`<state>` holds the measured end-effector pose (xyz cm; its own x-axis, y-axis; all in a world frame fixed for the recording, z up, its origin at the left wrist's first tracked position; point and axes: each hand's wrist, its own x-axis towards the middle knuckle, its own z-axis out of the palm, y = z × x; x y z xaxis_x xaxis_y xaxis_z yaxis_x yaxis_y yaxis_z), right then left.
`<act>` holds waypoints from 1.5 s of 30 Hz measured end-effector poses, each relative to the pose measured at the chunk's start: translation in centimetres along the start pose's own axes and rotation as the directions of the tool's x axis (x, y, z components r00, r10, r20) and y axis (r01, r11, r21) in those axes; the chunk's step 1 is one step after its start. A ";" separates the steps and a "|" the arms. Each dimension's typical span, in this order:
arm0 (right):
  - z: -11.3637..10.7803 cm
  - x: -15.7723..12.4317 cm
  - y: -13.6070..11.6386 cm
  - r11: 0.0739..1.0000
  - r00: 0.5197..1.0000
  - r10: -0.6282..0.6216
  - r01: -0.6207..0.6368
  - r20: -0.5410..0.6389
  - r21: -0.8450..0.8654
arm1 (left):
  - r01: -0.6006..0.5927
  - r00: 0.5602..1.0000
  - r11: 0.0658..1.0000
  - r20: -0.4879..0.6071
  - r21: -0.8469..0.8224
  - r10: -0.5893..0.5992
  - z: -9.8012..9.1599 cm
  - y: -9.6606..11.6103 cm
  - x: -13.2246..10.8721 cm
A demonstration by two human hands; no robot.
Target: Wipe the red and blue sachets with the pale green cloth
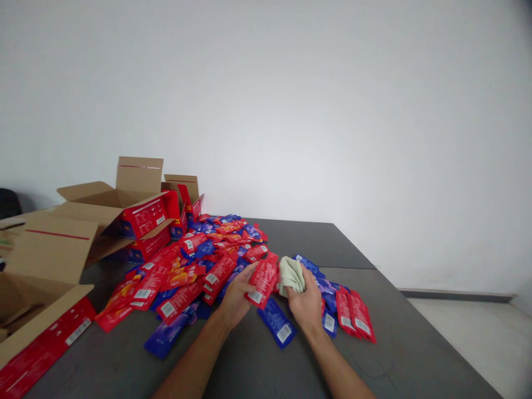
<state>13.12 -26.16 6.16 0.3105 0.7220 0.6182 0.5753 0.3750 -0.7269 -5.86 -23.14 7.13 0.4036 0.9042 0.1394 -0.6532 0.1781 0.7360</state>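
My left hand (238,295) is closed on a red pouch (264,281), its barcode end toward me. Close beside it on the right, my right hand (305,299) grips a crumpled pale green cloth (291,274). Below and between the hands a blue pouch (277,323) lies flat on the dark table. To the left spreads a big heap of red and blue pouches (220,271). Right of my right hand is a smaller group with red pouches (361,316) and blue pouches (330,323), partly hidden by that hand.
Open cardboard boxes (143,221) with raised flaps stand at the left behind the heap. Another open box (50,343) sits at the near left. The dark table (374,360) has its edge on the right, and a white wall (291,111) rises behind.
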 end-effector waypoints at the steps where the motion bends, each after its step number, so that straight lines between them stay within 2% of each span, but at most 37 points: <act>1: 0.1 -0.1 -0.1 1.000 1.000 0.023 -0.023 0.002 0.012 | -0.025 0.999 1.000 -0.029 -0.008 0.025 0.0 0.0 0.1; 3: 0.3 -0.5 -0.6 0.998 0.998 0.040 -0.042 0.040 0.044 | -0.062 0.995 0.998 -0.084 -0.026 0.060 -0.3 0.0 0.2; 8: 0.8 -1.4 -2.3 0.992 0.980 -0.006 -0.019 0.198 0.124 | -0.103 0.974 0.995 -0.201 -0.004 0.100 -0.9 -0.2 0.4; 11: 1.2 -1.8 -2.1 0.987 0.969 -0.037 -0.002 0.244 0.160 | -0.091 0.973 0.994 -0.208 0.054 0.100 -0.9 -0.5 0.5; 14: 1.6 -2.3 -1.4 0.985 0.952 -0.117 0.074 0.284 0.156 | -0.056 0.984 0.995 -0.164 0.082 0.069 -0.6 -1.1 0.6; 17: 1.8 -2.7 -1.1 0.966 0.909 -0.245 0.197 0.337 0.169 | -0.045 0.983 0.998 -0.176 0.040 0.052 -0.1 -1.4 0.7; 20: 1.9 -2.9 -1.6 0.928 0.844 -0.367 0.302 0.392 0.217 | -0.045 0.975 0.997 -0.218 -0.057 0.031 0.3 -1.2 0.6; 23: 1.8 -2.8 -2.0 0.909 0.811 -0.417 0.374 0.409 0.185 | 0.049 0.989 0.993 -0.132 -0.104 -0.063 0.7 -0.7 0.5; 25: 1.7 -2.5 -1.8 0.907 0.826 -0.418 0.401 0.377 0.127 | 0.089 0.989 0.993 -0.109 -0.079 -0.097 0.9 -0.6 0.4; 29: 0.8 -1.4 -0.6 0.924 0.908 -0.372 0.382 0.190 -0.017 | 0.071 0.996 0.997 -0.059 -0.028 -0.073 1.5 -1.0 -0.1; 32: 0.3 -0.8 0.0 0.925 0.926 -0.358 0.370 0.123 -0.091 | 0.081 0.997 0.997 -0.004 0.002 -0.081 1.6 -1.4 -0.4; 34: 0.3 -0.9 -0.1 0.911 0.907 -0.388 0.405 0.164 -0.082 | 0.069 0.998 0.998 -0.010 0.014 -0.068 1.3 -1.4 -0.3; 36: 0.7 -1.4 -0.4 0.894 0.866 -0.424 0.447 0.264 -0.032 | 0.042 0.998 0.999 -0.038 0.028 -0.041 0.9 -1.4 -0.1; 40: 1.3 -2.3 -1.4 0.888 0.788 -0.429 0.459 0.443 0.044 | 0.033 0.988 0.995 -0.153 0.091 -0.018 0.2 -1.2 0.2; 42: 1.2 -2.2 -1.7 0.902 0.790 -0.409 0.427 0.458 0.068 | 0.023 0.979 0.993 -0.205 0.114 0.001 0.2 -1.0 0.2; 45: 0.6 -1.3 -1.9 0.935 0.853 -0.351 0.344 0.386 0.089 | -0.039 0.970 0.979 -0.226 0.199 0.085 0.2 -0.1 0.3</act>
<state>11.11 -27.48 6.56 -0.2295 0.7088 0.6670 0.5774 0.6508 -0.4930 -5.57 -22.99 7.16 0.1915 0.9803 0.0483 -0.5278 0.0614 0.8471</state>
